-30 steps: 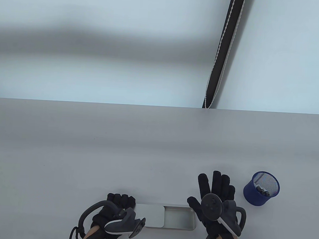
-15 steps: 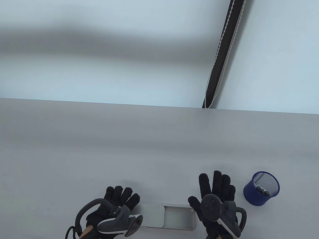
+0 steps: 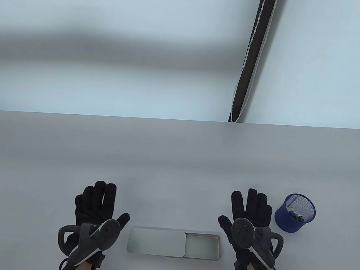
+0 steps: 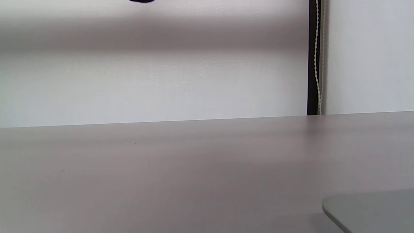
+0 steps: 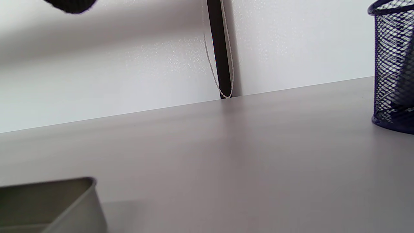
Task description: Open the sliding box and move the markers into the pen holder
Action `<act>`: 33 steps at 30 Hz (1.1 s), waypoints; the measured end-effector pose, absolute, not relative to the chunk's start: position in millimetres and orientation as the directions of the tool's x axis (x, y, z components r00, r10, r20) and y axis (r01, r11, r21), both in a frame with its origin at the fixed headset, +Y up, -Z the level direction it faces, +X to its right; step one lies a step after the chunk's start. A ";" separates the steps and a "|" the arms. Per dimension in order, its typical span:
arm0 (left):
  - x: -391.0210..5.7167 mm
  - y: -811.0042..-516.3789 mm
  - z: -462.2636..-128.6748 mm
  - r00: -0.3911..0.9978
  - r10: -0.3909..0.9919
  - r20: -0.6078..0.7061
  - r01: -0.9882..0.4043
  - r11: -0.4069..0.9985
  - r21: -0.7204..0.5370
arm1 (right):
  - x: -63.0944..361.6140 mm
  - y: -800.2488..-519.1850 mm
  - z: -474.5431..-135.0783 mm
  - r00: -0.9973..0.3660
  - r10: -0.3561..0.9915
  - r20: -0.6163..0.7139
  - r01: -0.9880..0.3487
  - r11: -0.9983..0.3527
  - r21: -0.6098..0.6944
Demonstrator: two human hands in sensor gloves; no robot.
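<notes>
From above, the table view shows both hands lying flat on the grey surface (image 3: pixel 178 159) with fingers straight and spread, holding nothing: the left hand (image 3: pixel 96 204) rests to the left of the sliding box (image 3: pixel 174 243), the right hand (image 3: pixel 249 215) to its right, neither touching it. The box lies near the front edge between them, its lid (image 3: pixel 157 242) slid to the left so that the right part of the tray is uncovered and looks bare inside. The blue mesh pen holder (image 3: pixel 295 212) stands just beside the right hand's outer fingers, with the dark ends of the markers (image 3: pixel 296 215) showing inside it. The wrist views cannot confirm any of this layout. The left wrist view catches only a rounded corner of the box at its lower right and a sliver of glove at the top edge. The right wrist view adds the box's open end wall at lower left and the pen holder's mesh side at the right edge, something dark behind the mesh. Both also show the black strip with a beaded cord (image 3: pixel 251 58) on the wall behind.
</notes>
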State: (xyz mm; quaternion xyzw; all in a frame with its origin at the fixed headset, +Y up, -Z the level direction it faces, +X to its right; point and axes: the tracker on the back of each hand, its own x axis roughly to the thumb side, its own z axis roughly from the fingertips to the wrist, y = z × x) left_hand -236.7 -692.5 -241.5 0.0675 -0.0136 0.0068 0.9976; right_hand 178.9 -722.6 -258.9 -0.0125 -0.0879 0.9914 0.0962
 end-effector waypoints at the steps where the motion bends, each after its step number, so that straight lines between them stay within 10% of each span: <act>1: -241.8 -695.6 -242.8 0.999 0.031 0.009 -0.032 0.991 0.127 | 179.4 -722.8 -259.1 -0.981 0.192 -0.007 -0.188 -0.966 -0.178; 33: -239.2 -721.7 -254.4 0.999 0.034 0.028 -0.035 0.999 0.010 | 188.2 -732.9 -264.3 -0.982 0.186 -0.006 -0.184 -0.974 -0.135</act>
